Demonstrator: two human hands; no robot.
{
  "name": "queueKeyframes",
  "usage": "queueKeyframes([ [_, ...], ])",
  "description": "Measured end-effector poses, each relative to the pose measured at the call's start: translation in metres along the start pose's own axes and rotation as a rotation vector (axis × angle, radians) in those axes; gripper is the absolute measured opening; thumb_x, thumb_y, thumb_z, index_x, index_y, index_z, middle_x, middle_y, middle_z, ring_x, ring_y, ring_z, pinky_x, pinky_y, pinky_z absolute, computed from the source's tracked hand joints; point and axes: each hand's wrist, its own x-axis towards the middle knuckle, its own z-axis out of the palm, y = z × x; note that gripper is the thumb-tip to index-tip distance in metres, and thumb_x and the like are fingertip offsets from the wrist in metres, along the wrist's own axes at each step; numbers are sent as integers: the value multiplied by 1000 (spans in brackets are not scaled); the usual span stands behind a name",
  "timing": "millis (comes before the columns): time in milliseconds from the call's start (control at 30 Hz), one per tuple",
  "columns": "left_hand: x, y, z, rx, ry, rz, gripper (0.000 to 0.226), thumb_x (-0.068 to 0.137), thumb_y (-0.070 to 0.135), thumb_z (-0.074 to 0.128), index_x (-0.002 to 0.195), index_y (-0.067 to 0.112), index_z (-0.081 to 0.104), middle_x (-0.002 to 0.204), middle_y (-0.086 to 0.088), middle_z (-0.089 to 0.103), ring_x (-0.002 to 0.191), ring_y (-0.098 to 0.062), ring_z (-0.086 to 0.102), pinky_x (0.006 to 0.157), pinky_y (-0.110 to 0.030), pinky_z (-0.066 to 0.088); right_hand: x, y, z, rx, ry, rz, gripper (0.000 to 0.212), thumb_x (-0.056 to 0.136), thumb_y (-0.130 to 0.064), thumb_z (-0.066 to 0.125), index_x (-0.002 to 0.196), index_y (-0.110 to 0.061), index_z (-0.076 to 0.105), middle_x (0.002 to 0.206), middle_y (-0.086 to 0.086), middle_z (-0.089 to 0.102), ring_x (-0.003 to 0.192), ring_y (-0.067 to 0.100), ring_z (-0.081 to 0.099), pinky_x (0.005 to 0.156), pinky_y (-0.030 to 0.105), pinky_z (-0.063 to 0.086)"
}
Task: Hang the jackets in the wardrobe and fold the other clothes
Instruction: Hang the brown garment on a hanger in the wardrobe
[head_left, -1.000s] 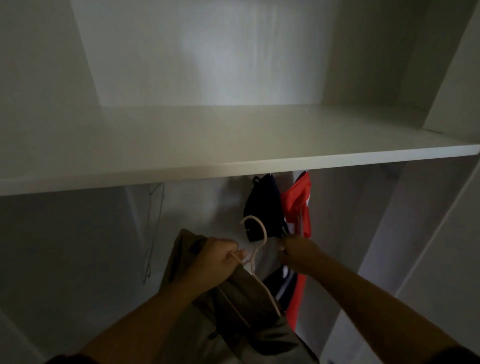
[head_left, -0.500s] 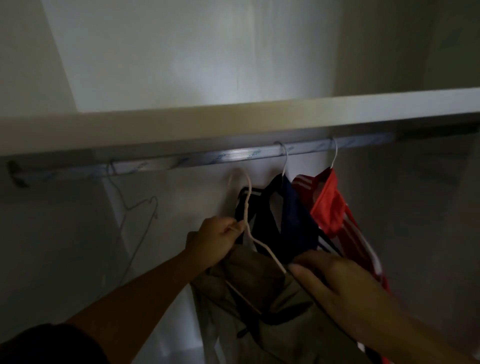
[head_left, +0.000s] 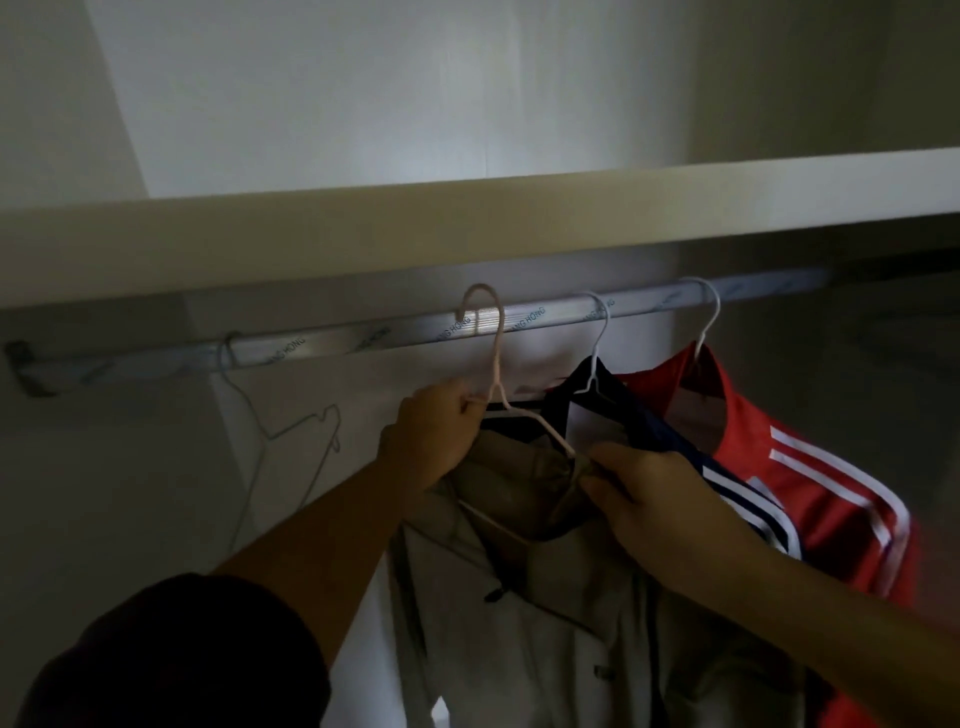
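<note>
Beneath shelf (head_left: 311, 234), hanger (head_left: 496, 364) hook at rail (head_left: 363, 338), just above left hand (head_left: 431, 436) gripping its neck; right hand (head_left: 649, 493) pinching jacket (head_left: 519, 649) collar alongside.

One dark sleeve (head_left: 182, 654), bare forearms
The near-black sleeve covers the upper left arm; the forearm below it, the right arm, the left hand (head_left: 431, 431) and the right hand (head_left: 644, 493) are uncovered.
</note>
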Motion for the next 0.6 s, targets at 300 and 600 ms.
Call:
queueKeyframes([
  [300,12,-6,-6,213,-90,-29,22,101,21,36,97,7,52,92,-12,59,89,-32,57,74,-35,41,30,3,-1,-3,-10,-3,19,97,-17,49,80,-13,57,72,1,57,64,16,54,62,29,42],
  [600,-17,-12,-13,287,-223,-92,36,99,10,38,67,22,28,83,-15,55,82,-28,55,64,-33,34,21,24,13,-317,36,4,21,97,-28,47,111,-17,59,108,7,62,99,28,59,82,38,48],
])
